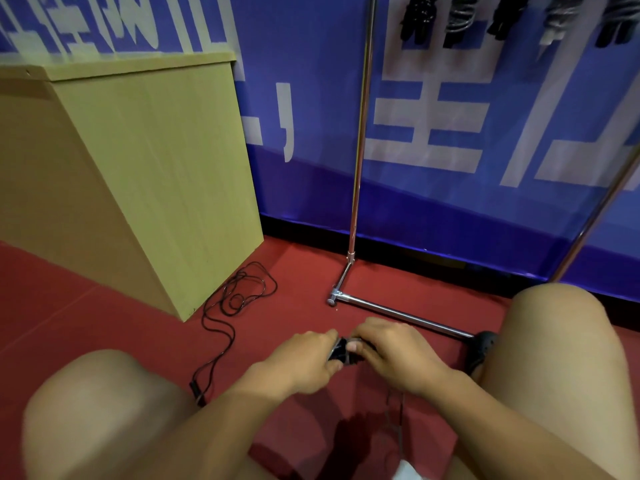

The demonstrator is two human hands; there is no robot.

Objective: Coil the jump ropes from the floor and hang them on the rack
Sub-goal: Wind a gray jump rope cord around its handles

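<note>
Both our hands met low over the red floor [298, 271]: our left hand [304, 362] and right hand [391, 355] pinched one dark coiled jump rope [343, 351] between them. Another loose black rope [239, 296] lay beside the wooden cabinet [156, 174], near the rack [360, 140], where coiled ropes [457, 19] hung.

The person is crouching with both bare knees up. The left hand [304, 362] and the right hand [391, 355] meet in the middle, low between the knees. Fingers of both hands are curled round a small dark bundle [343, 351] held between them. Both forearms reach forward.
</note>
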